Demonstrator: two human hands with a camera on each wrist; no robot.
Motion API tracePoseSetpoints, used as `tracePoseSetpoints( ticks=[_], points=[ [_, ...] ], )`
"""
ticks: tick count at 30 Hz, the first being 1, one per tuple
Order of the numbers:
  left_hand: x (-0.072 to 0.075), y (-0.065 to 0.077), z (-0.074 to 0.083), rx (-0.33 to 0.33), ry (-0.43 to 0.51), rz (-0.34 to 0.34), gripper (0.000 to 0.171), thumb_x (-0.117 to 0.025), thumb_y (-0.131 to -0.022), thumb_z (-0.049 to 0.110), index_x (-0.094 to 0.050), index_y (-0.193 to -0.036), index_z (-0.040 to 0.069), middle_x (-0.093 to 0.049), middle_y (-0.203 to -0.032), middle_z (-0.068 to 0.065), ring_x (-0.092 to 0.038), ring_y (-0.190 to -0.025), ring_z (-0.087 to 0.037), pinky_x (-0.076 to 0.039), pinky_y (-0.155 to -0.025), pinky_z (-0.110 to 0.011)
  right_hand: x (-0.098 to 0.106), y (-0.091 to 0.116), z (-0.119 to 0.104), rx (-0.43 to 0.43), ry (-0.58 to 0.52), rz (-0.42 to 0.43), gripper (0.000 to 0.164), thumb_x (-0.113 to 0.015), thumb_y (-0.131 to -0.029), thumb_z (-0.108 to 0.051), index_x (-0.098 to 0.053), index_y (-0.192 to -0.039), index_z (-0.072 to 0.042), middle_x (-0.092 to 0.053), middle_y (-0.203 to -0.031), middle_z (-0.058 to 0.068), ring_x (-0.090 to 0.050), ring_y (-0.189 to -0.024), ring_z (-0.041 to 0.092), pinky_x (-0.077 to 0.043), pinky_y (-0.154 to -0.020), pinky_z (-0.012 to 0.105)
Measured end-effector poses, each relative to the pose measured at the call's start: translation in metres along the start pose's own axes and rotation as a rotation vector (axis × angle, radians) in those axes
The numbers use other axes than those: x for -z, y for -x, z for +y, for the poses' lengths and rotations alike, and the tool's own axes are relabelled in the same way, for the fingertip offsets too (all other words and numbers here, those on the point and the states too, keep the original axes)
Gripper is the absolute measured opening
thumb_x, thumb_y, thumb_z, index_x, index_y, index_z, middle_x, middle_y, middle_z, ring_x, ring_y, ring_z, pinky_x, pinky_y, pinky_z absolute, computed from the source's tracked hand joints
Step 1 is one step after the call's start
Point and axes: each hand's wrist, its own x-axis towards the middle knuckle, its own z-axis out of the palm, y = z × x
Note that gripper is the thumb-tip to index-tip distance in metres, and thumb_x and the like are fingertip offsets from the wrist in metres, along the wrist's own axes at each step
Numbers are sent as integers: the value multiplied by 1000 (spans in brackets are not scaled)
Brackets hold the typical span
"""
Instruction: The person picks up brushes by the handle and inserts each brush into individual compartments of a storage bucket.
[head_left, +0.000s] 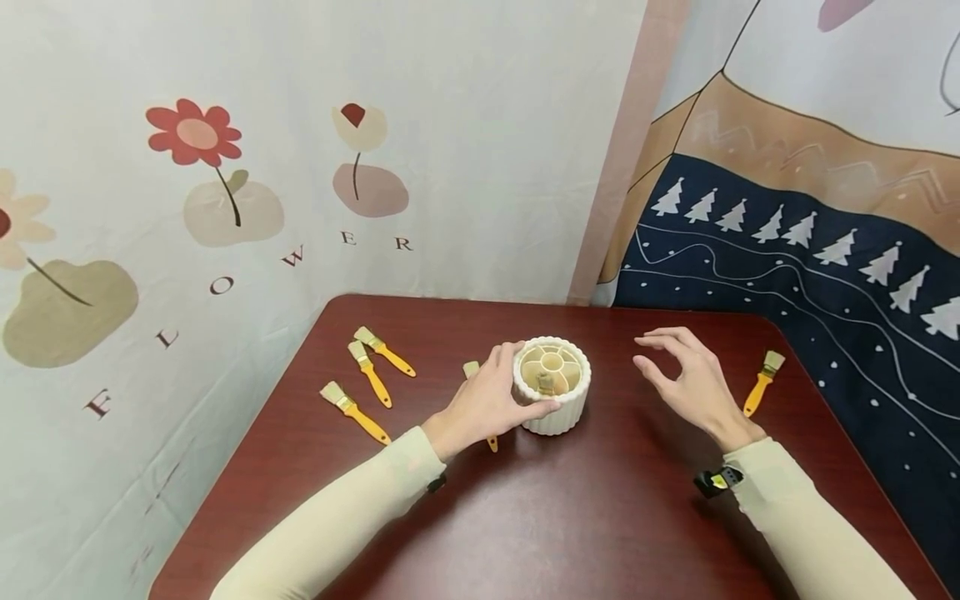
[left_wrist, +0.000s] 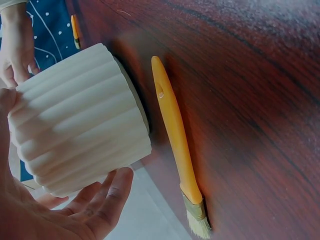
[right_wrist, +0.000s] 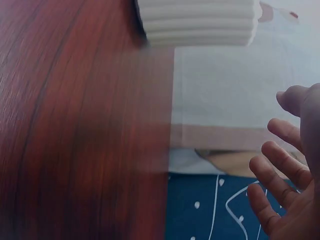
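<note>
There is one white cup [head_left: 567,417], and the left hand [head_left: 483,400] grips it, thumb on the near side and fingers round the far side. The cup is round, with bumpy ridges up its wall and a wavy rim. Inside, a small ring sits in the middle, and thin walls spread from it like petals. The cup's mouth faces up, and the line through its middle goes up and down or nearly so. It is at the back half of the dark red, shiny surface [head_left: 600,517], between the two hands. I can't tell if its whole bottom touches. A brush end [head_left: 546,383] shows in one near slot.

The right hand [head_left: 693,379] is apart from the cup. Its grip is loose, with the fingers spread and the thumb held away.

Five brushes lie flat, with yellow handles, shiny bands and pale hairs. Three are on the left: a near brush [head_left: 362,421], a middle brush [head_left: 377,385] and a far brush [head_left: 395,360]. Their hairs point away and left. The fourth brush [left_wrist: 175,130] lies just beside the cup, partly under the left hand in the head view, hairs pointing away. The fifth brush [head_left: 760,392] is past the right hand, hairs pointing away and a bit right.
</note>
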Motion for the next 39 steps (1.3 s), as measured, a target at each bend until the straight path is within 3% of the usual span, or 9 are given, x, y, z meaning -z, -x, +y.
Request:
tracePoseSetpoints(
  ticks=[5,9,23,39],
  points=[
    [-1,1,-1,1,6,1,114,-87,-91,78,-38,-176,20,-51,-177,-7,-72,-143,-30,-66,-109,-52,5,3,11,-16,19,-2,38,-86,-107,-25,-81,-143,-13,-74,-148,14,-69,-137,37,-55,-116,59],
    [-1,0,-1,-7,12,3,114,-88,-91,78,-38,-176,19,-52,-176,-8,-71,-143,-30,-65,-110,-53,11,5,20,-38,35,-15,41,-84,-109,-26,-78,-146,-10,-72,-151,18,-67,-140,42,-52,-116,74],
    [-2,0,-1,7,-4,7,114,-87,-91,80,-38,-175,21,-52,-176,-6,-73,-139,-30,-66,-108,-53,31,14,50,-151,94,-109,57,-78,-113,-33,-65,-162,-6,-57,-167,30,-51,-154,57,-40,-121,85],
    [-1,2,0,16,-2,8,113,-86,-90,82,-39,-175,24,-54,-173,-6,-75,-134,-29,-65,-107,-53,54,24,85,-302,181,-163,75,-66,-119,-46,-48,-172,2,-41,-175,41,-42,-154,70,-32,-119,94]
  ],
)
